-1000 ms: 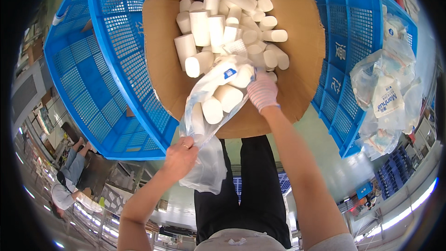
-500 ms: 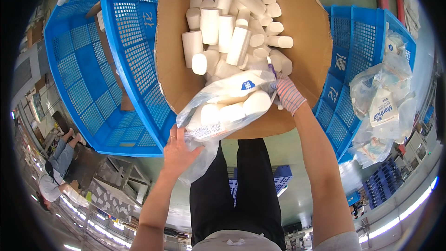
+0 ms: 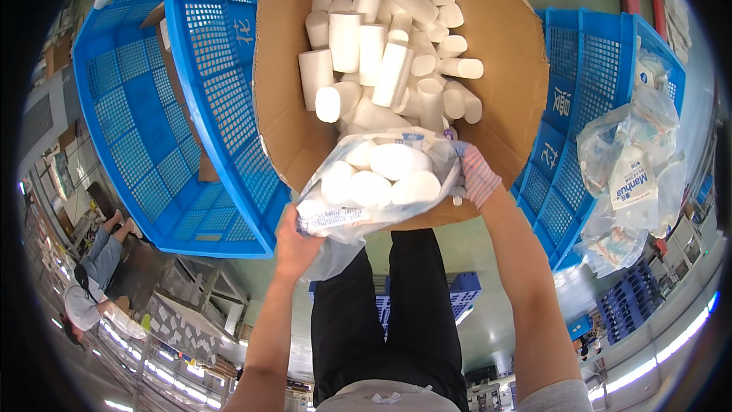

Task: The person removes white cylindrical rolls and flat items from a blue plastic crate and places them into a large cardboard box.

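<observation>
A clear plastic bag (image 3: 415,137) with white rolls (image 3: 374,188) in it hangs between my hands, over the near edge of a cardboard box (image 3: 503,53). Bare, my left hand (image 3: 296,243) pinches the bag's left end. My right hand (image 3: 479,175), in a striped glove, has its fingers closed on the opposite end; some of its fingertips are hidden by the plastic. Round ends of several rolls show through the bag. Behind it, many loose white rolls (image 3: 345,42) lie jumbled in the box, some upright and some on their sides.
Blue plastic crates (image 3: 221,91) stand left of the box. Another blue crate (image 3: 576,114) stands to its right, with printed plastic bags (image 3: 633,160) draped over its outer side. A blue pallet (image 3: 629,297) lies farther right. At far left there is another person (image 3: 88,297).
The bag has tipped, so the roll ends now face up toward me and its opening side has spread. My left hand has turned and drawn closer under its end.
</observation>
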A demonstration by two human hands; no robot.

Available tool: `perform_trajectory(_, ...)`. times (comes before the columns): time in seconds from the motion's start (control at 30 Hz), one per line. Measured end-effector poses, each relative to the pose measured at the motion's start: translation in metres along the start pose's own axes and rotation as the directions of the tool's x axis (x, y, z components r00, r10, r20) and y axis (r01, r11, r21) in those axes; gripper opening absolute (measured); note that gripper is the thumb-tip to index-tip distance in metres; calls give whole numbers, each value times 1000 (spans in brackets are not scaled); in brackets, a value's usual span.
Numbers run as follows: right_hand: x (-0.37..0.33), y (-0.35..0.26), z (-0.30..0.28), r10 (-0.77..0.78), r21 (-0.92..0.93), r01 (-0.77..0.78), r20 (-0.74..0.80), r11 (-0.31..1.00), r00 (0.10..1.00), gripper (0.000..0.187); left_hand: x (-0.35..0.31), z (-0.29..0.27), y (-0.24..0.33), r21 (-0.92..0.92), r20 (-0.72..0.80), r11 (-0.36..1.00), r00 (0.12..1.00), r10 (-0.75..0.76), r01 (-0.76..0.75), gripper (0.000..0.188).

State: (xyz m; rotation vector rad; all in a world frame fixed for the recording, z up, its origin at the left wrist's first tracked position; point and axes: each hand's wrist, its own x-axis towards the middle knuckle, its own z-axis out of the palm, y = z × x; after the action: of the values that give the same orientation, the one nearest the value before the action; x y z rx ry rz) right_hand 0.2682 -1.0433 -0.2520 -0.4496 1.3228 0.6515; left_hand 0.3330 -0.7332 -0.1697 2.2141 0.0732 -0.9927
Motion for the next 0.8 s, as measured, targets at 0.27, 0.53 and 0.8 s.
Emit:
perform_trajectory(0.27, 22, 65, -33, 106, 35, -100, -310, 994, 945, 24, -10, -14, -23, -672, 132, 733, 991, -20, 104, 30)
perform_trajectory(0.53, -35, 59, -35, 51, -179, -26, 140, 983, 989, 19, -22, -36, 27, -593, -7, 805, 1000, 16, -17, 5)
perform_trajectory(0.8, -44, 60, -24, -150, 14, 150, 136, 989, 979, 23, -9, -31, 31, -761, 49, 646, 989, 136, -51, 35)
